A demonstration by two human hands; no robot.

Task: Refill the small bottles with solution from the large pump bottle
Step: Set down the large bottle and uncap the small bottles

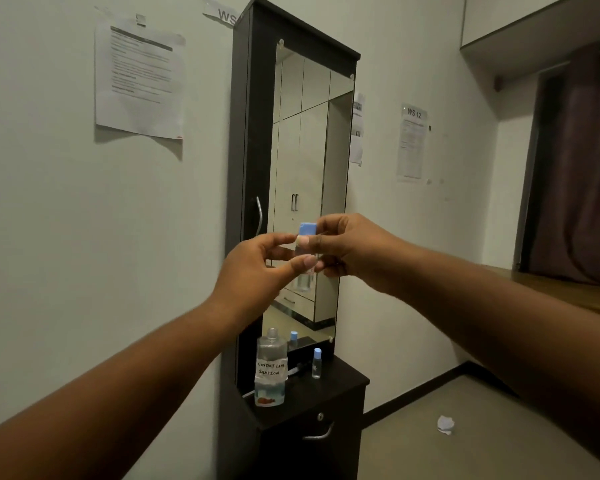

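I hold a small clear bottle (305,280) with a blue cap (307,229) up in front of the mirror. My left hand (257,271) pinches its body and my right hand (347,249) grips the cap end. Below, the large clear bottle (271,372), labelled "contact lens solution", stands uncapped on the dark cabinet top (340,375), holding a little liquid at its base. Its pump (297,368) lies just behind it. A second small bottle (316,363) with a blue cap stands upright to the right of the large bottle.
A tall mirror (309,168) in a dark frame rises behind the cabinet top. The cabinet has a drawer with a metal handle (319,434). Papers are taped to the walls. A crumpled white scrap (445,425) lies on the floor at the right.
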